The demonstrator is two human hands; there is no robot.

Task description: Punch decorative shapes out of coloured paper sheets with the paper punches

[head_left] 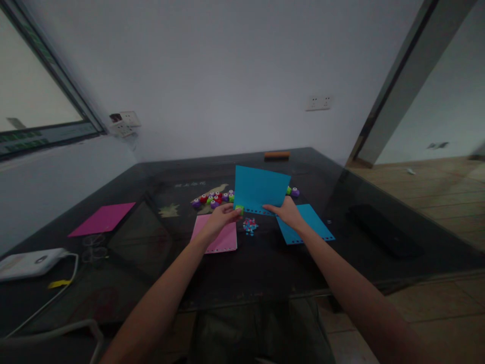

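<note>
My right hand [287, 211] holds a blue paper sheet [259, 188] upright by its lower edge, which shows a row of small punched holes. My left hand [223, 215] grips a small green paper punch [239, 208] clamped on the sheet's lower left corner. Under the hands lie a pink sheet [222, 238] with a punched edge, a little heap of coloured paper bits [249, 225] and another blue sheet [308, 225] flat on the dark glass table [242, 273].
A cluster of small red, purple and green punches [214, 198] sits behind the left hand; two more punches [292, 191] lie right of the raised sheet. A magenta sheet [103, 219] lies far left, a white device [30, 263] with cable at the near left, a black slab [382, 230] on the right.
</note>
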